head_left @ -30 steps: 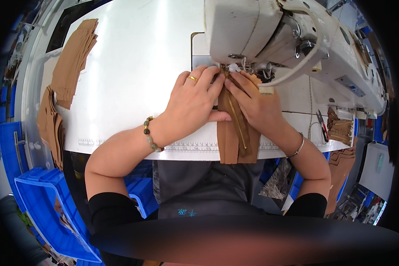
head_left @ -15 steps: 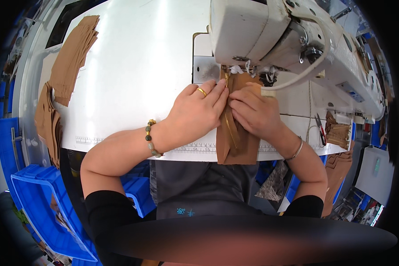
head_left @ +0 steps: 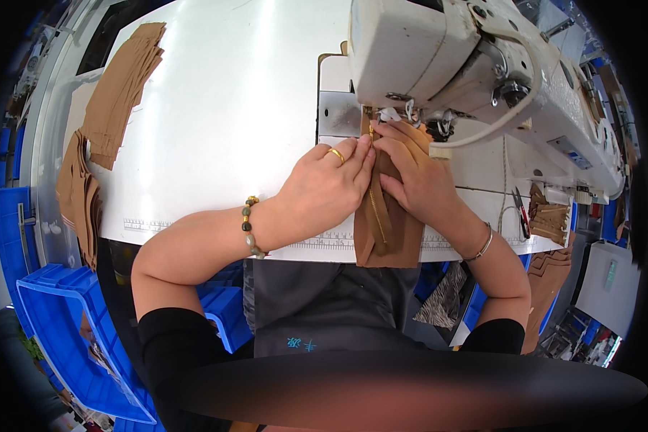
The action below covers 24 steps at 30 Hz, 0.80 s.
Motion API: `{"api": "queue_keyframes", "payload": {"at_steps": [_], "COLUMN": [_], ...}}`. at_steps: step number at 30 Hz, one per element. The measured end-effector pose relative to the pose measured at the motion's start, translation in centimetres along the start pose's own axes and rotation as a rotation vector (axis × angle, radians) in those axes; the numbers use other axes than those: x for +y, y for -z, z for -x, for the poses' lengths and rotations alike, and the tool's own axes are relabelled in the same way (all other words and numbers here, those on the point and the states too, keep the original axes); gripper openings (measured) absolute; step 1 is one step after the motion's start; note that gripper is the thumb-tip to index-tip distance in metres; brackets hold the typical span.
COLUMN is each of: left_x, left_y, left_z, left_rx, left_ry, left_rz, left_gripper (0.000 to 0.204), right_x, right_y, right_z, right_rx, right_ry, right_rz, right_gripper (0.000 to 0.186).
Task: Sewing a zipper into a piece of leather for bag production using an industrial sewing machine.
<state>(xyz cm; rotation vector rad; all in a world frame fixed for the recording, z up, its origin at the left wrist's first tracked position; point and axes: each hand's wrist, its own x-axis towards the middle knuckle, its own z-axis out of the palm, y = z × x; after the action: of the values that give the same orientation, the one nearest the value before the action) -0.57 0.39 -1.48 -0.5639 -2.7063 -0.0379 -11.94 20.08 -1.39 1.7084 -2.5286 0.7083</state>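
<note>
A brown fabric piece with a brass zipper runs under the presser-foot area of a white industrial sewing machine. My left hand, wearing a gold ring, has its bent fingers pressed together on the zipper just below the foot, its thumb hidden. My right hand rests on the fabric to the right of the zipper, fingers apart and reaching up toward the foot, thumb separate. The fingertips of both hands are close together.
Brown cut pieces lie stacked on the white table, more at its left edge. Red-handled scissors and small brown pieces lie at right. Blue bins stand below left; brown panels hang below right.
Since a second ago my left hand has come down and right, its thumb tucking out of sight. My right hand's fingers drew back, then stretched up along the fabric again.
</note>
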Motion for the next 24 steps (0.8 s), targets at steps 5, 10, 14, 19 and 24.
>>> {"api": "queue_keyframes", "payload": {"at_steps": [5, 10, 14, 19, 24], "left_x": [-0.3, -0.8, -0.5, 2.0, 5.1], "left_y": [0.4, 0.7, 0.5, 1.8, 2.9], "left_z": [-0.2, -0.1, 0.0, 1.6, 3.6], "left_rx": [0.010, -0.006, 0.004, -0.021, 0.042], "left_ry": [0.034, -0.001, -0.008, -0.072, -0.003], "left_rz": [0.172, 0.165, 0.126, -0.005, 0.035], "left_gripper": [0.055, 0.055, 0.055, 0.049, 0.046], "right_x": [-0.9, -3.0, -5.8, -7.5, -7.8], "right_y": [0.4, 0.8, 0.0, -2.4, -3.3], "right_z": [1.2, 4.3, 7.3, 8.8, 8.9], "right_rx": [0.047, 0.035, 0.055, 0.236, 0.288], "right_ry": [-0.011, 0.154, 0.258, 0.305, 0.298], "right_rz": [0.088, 0.030, -0.054, 0.078, 0.035], "right_gripper": [0.055, 0.041, 0.040, 0.028, 0.026]}}
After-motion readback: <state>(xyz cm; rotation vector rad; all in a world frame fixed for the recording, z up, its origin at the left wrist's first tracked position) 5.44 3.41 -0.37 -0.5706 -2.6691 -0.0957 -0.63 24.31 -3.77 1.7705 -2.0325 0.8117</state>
